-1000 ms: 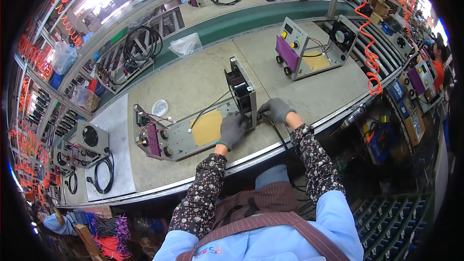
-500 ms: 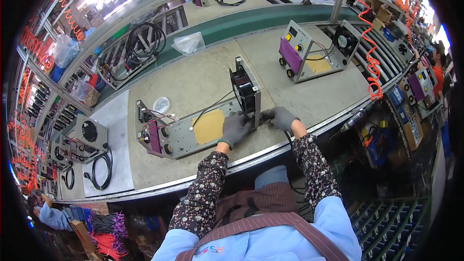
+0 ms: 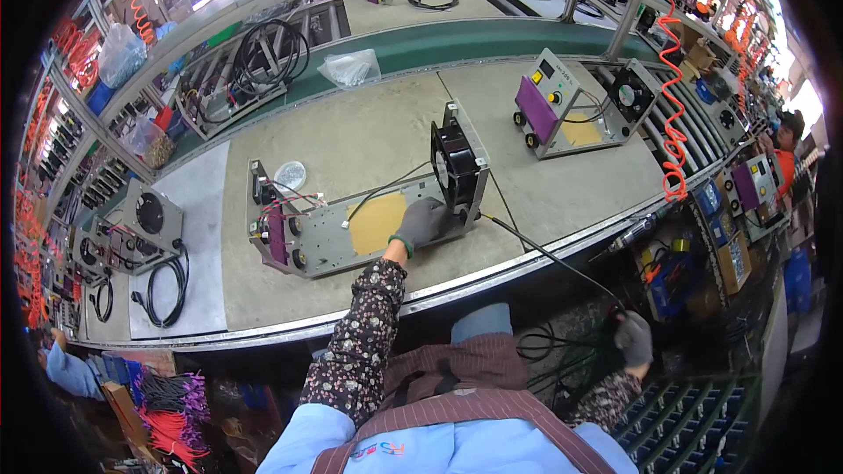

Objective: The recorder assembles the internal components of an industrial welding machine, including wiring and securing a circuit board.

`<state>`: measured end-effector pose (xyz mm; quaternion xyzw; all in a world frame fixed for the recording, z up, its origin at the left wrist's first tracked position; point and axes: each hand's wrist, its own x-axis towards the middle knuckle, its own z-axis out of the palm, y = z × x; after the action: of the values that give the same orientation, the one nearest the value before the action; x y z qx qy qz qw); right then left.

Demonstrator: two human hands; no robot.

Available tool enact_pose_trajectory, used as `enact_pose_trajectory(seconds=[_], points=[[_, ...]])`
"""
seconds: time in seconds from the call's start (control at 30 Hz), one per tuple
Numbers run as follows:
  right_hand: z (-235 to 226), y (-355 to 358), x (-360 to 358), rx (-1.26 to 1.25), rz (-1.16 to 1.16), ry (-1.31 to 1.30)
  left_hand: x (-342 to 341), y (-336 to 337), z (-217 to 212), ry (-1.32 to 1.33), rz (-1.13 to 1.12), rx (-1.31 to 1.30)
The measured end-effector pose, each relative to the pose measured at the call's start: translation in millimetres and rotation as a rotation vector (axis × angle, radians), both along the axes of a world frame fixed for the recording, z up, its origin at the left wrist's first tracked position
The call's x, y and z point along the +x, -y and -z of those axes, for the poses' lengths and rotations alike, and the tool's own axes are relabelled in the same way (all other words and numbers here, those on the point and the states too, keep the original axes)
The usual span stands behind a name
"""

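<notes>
A grey metal chassis (image 3: 329,253) lies in front of me on the workbench, with a purple front piece at its left end and a black fan (image 3: 453,162) on the upright panel at its right end. My gloved left hand (image 3: 423,221) is closed at the foot of that panel, on the inner side; its fingertips are hidden there. From the panel's outer side a black power cable (image 3: 549,254) runs taut down to the right, past the bench edge. My gloved right hand (image 3: 634,341) is closed around this cable, low and away from the bench.
A second chassis (image 3: 584,145) stands at the right by the rollers. Fan units with a coiled cable (image 3: 167,290) sit at the left. A plastic bag (image 3: 349,68) and a small round dish (image 3: 291,176) lie behind the chassis. An orange coiled hose (image 3: 672,114) hangs at the right.
My right hand has moved from beside the fan panel down and to the right, drawing the cable out straight. My left hand has stayed by the panel's foot.
</notes>
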<state>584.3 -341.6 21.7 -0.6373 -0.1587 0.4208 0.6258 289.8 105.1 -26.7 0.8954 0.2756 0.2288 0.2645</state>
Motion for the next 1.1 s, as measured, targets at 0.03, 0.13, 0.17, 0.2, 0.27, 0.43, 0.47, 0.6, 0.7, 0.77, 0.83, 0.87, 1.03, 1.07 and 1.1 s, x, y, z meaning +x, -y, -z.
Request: enact_pose_trajectory(seconds=[0.03, 0.13, 0.17, 0.2, 0.27, 0.43, 0.47, 0.6, 0.7, 0.77, 0.83, 0.87, 1.03, 1.07, 1.1], points=[[-1.2, 33.7, 5.7, 0.054, 0.111, 0.026, 0.5, -2.1, -1.0, 0.007, -0.052, -0.228], [-9.8, 66.9, 32.0, 0.009, 0.222, 0.131, 1.2, -6.1, -6.7, 0.013, -0.094, -0.419], [-18.4, 63.0, 41.0, -0.091, 0.218, 0.186, -2.1, -8.9, -10.1, -0.102, 0.024, -0.078], [-24.1, 47.5, 49.2, -0.136, 0.218, 0.217, -8.3, -10.5, -13.4, -0.241, 0.125, 0.257], [-33.5, -0.9, 60.7, -0.213, 0.177, 0.255, -28.7, -7.4, -19.8, -0.13, 0.071, 0.22], [-47.4, -129.2, 56.8, -0.403, -0.069, 0.409, -111.9, 25.0, -47.0, -0.129, -0.145, 0.289], [-45.8, -152.3, 54.7, -0.425, -0.098, 0.434, -131.6, 39.1, -54.2, -0.124, -0.165, 0.203], [-27.6, -229.2, 51.5, -0.465, -0.199, 0.543, -180.8, 100.0, -80.2, 0.13, -0.447, -0.712], [-25.1, -268.2, 57.8, -0.491, -0.206, 0.605, -227.6, 112.2, -105.1, 0.57, -0.619, -0.7], [-33.8, -280.9, 65.9, -0.573, -0.233, 0.676, -249.3, 110.3, -115.6, 0.591, -0.726, -0.754], [-42.5, -285.9, 71.1, -0.582, -0.294, 0.684, -252.9, 112.6, -113.2, 0.547, -0.726, -0.725], [-45.8, -286.0, 72.9, -0.616, -0.299, 0.638, -245.4, 113.5, -107.0, 0.434, -0.671, -0.6], [-44.6, -257.9, 76.0, -0.631, -0.387, 0.609, -157.4, 126.8, -49.1, 0.049, -0.482, -0.099], [-45.2, -247.2, 78.4, -0.606, -0.41, 0.58, -144.6, 127.9, -39.2, 0.061, -0.472, -0.102], [-46.0, -235.3, 80.1, -0.564, -0.436, 0.56, -131.6, 127.1, -31.3, -0.091, -0.447, -0.1]])
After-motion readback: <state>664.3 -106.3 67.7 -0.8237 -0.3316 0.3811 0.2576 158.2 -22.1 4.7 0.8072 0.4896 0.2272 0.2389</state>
